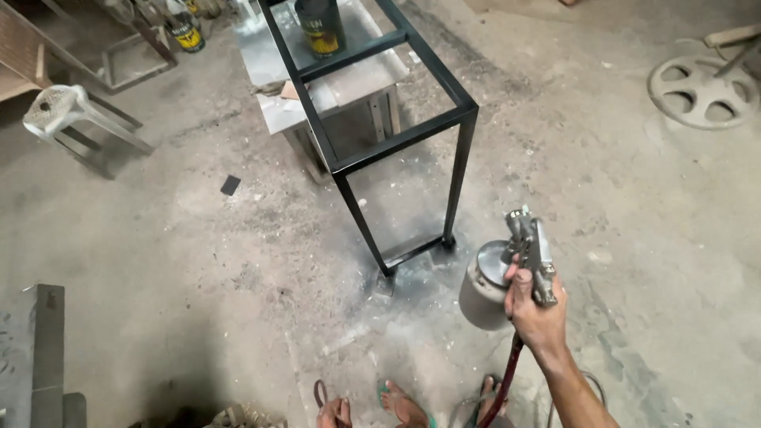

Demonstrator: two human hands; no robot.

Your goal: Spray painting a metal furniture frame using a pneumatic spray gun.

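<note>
My right hand (533, 309) grips the handle of a metal spray gun (531, 247) with a round grey paint cup (485, 285) hanging at its left side. A dark red hose (507, 380) runs down from the gun's handle. The gun's nozzle points up toward a black-painted metal frame (396, 135) that stands on the concrete floor just ahead and to the left. Dark overspray stains the floor around the frame's near feet. My left hand is out of sight. My feet in green sandals (404, 406) show at the bottom edge.
A grey metal table (277, 55) stands inside the frame with a dark paint can (320, 25) on it. A white plastic stool (59, 107) sits at left, a round spoked wheel (697, 89) at top right, and grey metal beams (40, 357) at bottom left.
</note>
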